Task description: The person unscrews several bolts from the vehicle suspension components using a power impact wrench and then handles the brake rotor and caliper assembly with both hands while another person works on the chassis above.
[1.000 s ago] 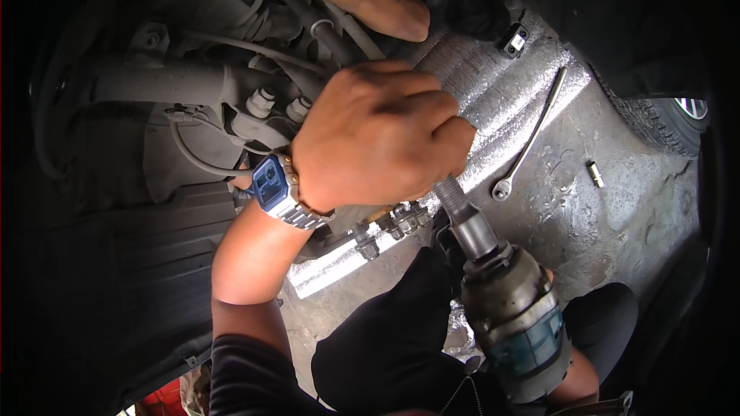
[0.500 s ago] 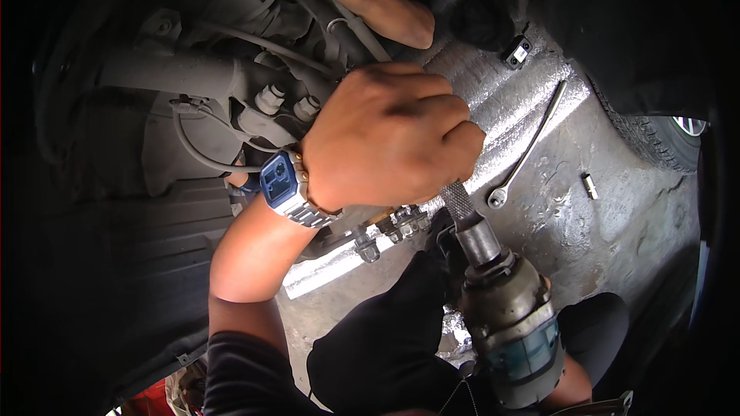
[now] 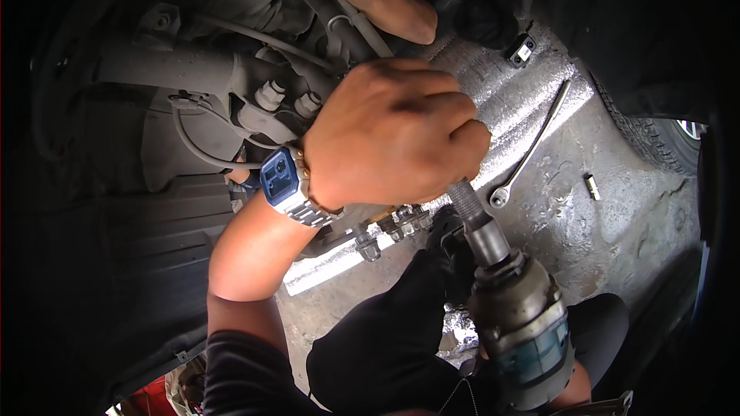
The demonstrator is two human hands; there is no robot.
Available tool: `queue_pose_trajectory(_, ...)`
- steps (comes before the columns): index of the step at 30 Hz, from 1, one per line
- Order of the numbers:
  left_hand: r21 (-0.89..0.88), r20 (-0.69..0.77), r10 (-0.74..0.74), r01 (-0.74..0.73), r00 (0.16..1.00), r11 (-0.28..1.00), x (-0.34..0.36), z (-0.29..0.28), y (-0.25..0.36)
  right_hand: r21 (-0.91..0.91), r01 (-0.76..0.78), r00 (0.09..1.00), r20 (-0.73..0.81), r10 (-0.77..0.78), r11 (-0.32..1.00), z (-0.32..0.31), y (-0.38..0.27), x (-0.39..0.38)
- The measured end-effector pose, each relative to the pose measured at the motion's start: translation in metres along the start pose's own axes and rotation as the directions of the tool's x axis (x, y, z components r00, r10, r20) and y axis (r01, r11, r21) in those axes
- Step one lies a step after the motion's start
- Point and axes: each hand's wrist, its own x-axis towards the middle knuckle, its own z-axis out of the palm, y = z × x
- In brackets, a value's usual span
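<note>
My left hand (image 3: 393, 131), wearing a metal watch (image 3: 281, 177), is closed in a fist around the upper end of a knurled socket extension (image 3: 467, 202). A smooth steel collar (image 3: 487, 240) joins that extension to the nose of an impact wrench (image 3: 518, 316), which tilts down toward the lower right. Behind the wrench's body my right hand (image 3: 578, 387) shows only in part; it supports the tool, its fingers hidden. Left of my fist, two large nuts (image 3: 270, 95) sit on the grey vehicle underbody. Bolts with nuts (image 3: 368, 246) hang below my left wrist.
Another person's forearm (image 3: 393, 11) reaches among the suspension parts at the top. On the concrete floor lie a ratchet wrench (image 3: 532, 146), a small metal socket (image 3: 592, 187) and a small black box (image 3: 520, 51). A tyre (image 3: 663, 139) stands at the right.
The impact wrench and its extension have shifted slightly right, and my left fist has moved a little the same way. Both are still joined at the extension.
</note>
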Motion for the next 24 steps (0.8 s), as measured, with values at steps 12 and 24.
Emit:
queue_pose_trajectory(12, -0.029, 0.05, -0.011, 0.012, 0.999, 1.0, -0.003, 0.0, 0.001, 0.167, 0.124, 0.991, -0.074, -0.113, 0.978, -0.003, -0.009, 0.017)
queue_pose_trajectory(24, -0.173, 0.1, -0.031, 0.048, 0.994, 0.984, -0.005, -0.008, 0.009, 0.186, 0.159, 0.981, -0.139, -0.134, 0.97, 0.006, -0.005, 0.013)
